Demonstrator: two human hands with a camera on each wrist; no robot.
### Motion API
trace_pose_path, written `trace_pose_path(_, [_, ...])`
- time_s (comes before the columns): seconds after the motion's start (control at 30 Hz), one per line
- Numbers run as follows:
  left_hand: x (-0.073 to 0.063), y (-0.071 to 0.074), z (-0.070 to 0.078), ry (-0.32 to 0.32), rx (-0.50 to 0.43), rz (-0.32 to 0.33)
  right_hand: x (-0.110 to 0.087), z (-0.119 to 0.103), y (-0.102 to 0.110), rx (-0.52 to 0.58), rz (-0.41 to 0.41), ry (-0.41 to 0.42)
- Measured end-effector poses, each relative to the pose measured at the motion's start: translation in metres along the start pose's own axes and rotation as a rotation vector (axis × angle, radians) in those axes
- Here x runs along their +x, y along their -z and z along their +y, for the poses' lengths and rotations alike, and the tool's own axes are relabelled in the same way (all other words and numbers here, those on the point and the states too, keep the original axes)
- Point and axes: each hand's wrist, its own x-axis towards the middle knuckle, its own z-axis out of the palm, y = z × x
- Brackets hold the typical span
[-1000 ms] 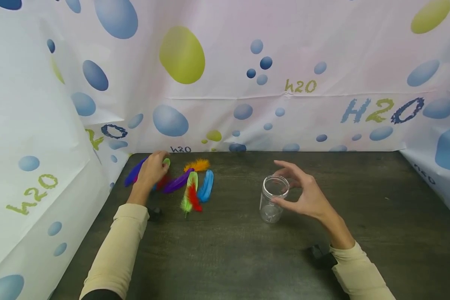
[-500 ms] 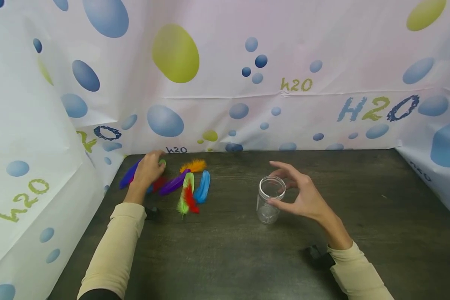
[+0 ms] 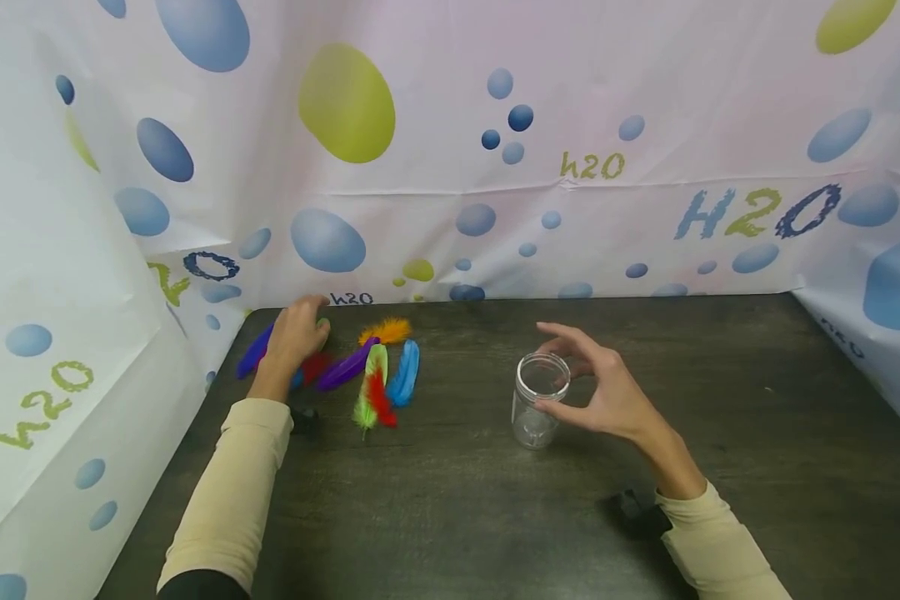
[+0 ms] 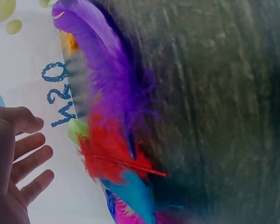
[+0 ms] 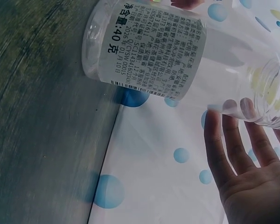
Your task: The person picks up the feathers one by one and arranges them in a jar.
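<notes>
My left hand (image 3: 294,333) hovers over the left group of feathers, its fingers loosely spread and holding nothing in the left wrist view. Beneath and beside it show a dark blue feather (image 3: 253,353) and a red feather (image 4: 109,154), with a purple feather (image 4: 105,51), a turquoise feather (image 4: 130,191) and some magenta in the left wrist view. A clear jar (image 3: 532,425) without a lid stands upright on the table. My right hand (image 3: 615,396) makes a wide C about its upper part, thumb in front, nearly straight fingertips right at the neck. The jar carries a printed label (image 5: 151,51).
Right of the left hand lie more feathers: an orange feather (image 3: 387,331), a light green feather (image 3: 366,404), a small red feather (image 3: 379,398) and a blue feather (image 3: 405,375). The dark table (image 3: 450,517) meets a patterned white sheet (image 3: 435,150) at the back and sides.
The head view has shifted slightly. My left hand stays over the feathers, and my right hand and the jar keep their places.
</notes>
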Motion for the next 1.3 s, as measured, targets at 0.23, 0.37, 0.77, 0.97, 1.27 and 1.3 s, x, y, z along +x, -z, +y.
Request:
trace_pose_path(0.23, [0.001,0.004,-0.001,0.005,0.011,0.004,0.003,-0.004,0.000,0.025,-0.023,-0.003])
trace_pose_path(0.37, [0.001,0.006,-0.002,0.011,0.012,-0.001,0.003,-0.005,0.000,0.033,-0.035,-0.007])
trace_pose_path(0.77, [0.006,0.004,-0.003,0.026,-0.004,-0.036,0.003,-0.006,0.001,0.029,-0.044,-0.020])
trace_pose_path(0.97, [0.011,0.000,-0.002,0.046,-0.017,-0.092,0.002,-0.006,0.003,0.016,-0.043,-0.026])
trace_pose_path(1.27, [0.015,-0.004,-0.004,0.080,0.008,-0.161,0.003,-0.006,0.002,0.038,-0.048,-0.018])
trace_pose_path(1.3, [0.016,-0.004,-0.004,0.086,0.010,-0.164,0.003,-0.006,0.002,0.040,-0.048,-0.019])
